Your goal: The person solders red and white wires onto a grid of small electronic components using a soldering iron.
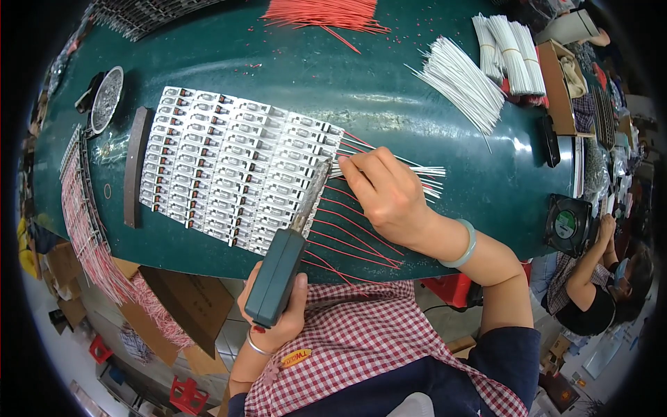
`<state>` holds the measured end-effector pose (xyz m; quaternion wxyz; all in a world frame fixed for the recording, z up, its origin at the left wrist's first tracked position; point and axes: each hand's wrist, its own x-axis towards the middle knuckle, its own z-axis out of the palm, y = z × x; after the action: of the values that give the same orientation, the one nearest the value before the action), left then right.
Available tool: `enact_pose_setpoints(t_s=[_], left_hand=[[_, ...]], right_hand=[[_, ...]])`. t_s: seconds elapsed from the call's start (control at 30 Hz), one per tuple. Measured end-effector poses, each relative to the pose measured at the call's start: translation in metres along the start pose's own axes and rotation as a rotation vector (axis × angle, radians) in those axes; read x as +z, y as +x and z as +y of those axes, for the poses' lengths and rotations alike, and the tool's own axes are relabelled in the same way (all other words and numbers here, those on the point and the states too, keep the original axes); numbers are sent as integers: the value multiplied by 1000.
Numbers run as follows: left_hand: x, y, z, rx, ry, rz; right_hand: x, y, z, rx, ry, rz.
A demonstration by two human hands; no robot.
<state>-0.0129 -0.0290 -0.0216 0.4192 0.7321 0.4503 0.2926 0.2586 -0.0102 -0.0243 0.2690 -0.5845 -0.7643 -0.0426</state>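
My left hand (290, 321) is closed round the dark green handle of a soldering gun (276, 278). The gun's metal tip reaches up to the right edge of a panel of white-and-silver small parts (236, 160), set in rows on the table. At that same edge, the fingertips of my right hand (392, 201) pinch thin white wires (432, 174), whose loose ends stick out to the right beyond the hand. Below them, several red wires (358, 240) run from the panel's edge toward me. The exact contact at the tip is too small to make out.
A dark curved bar (136, 167) lies left of the panel, near a metal bowl (108, 101). White wires (462, 83) and red wires (319, 10) lie at the back. A black fan (568, 224) stands at the right edge, beside another person (597, 288). A wired panel (83, 194) hangs over the left edge.
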Motion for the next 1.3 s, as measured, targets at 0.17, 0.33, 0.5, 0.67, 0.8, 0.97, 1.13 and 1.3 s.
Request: enact_pose_setpoints(t_s=[0.17,0.33,0.5,0.67,0.8,0.97,1.13,1.3], left_hand=[[-3,-1,0,85,30,29],[-4,-4,-2,91,45,31],[-6,-10,-4,81,107,22],[-7,-15,-4,12,90,-27],[-7,-14,0,-29,69,-49],[-6,-10,3,7,121,-52],[-6,-7,5,59,143,-60],[-6,-20,-8,-17,53,-9]], right_hand=[[1,1,2,-30,-27,32],[0,1,0,-20,24,54],[-3,-3,-9,-29,36,79],[-1,-5,-9,-7,35,25],[2,-6,-9,-19,10,15],[1,-5,-10,-17,0,-1],[3,-2,-9,-48,-38,43],[5,-2,-8,-55,-45,42]])
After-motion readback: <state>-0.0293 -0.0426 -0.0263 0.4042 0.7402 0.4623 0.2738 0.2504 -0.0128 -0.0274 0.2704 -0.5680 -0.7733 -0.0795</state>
